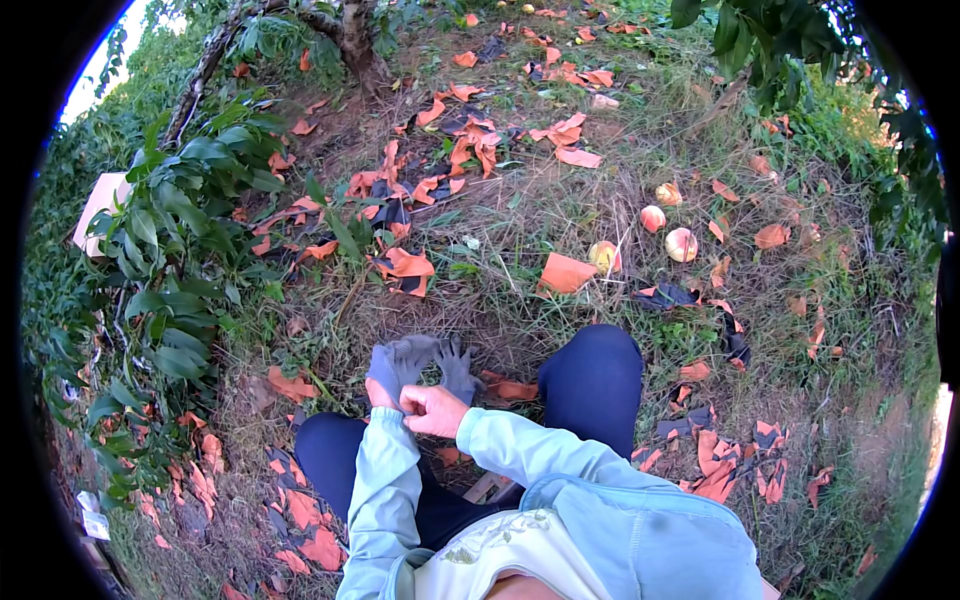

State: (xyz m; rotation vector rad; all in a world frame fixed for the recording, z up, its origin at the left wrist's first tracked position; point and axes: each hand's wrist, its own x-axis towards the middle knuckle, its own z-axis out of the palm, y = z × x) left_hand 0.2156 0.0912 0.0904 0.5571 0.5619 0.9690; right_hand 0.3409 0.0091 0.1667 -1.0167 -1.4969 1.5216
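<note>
My left hand (386, 366) wears a grey knit glove and is bent to the right, with bare skin showing between glove and sleeve. A second grey glove (457, 370), its fingers spread, hangs beside it and appears to be held in its curled fingers. My bare right hand (434, 411) is closed at the left wrist, its fingertips against the gap between the glove's edge and the light blue sleeve (388, 440). What those fingertips pinch is hidden. Both hands are between my bent knees in dark trousers (595, 385), above the grass.
Several peaches lie in the grass ahead to the right, one peach (681, 245) among them. Torn orange-and-black paper (405, 268) litters the slope. A leafy branch (185, 230) hangs at left before a pale box (100, 212); a tree trunk (360, 45) stands farther off.
</note>
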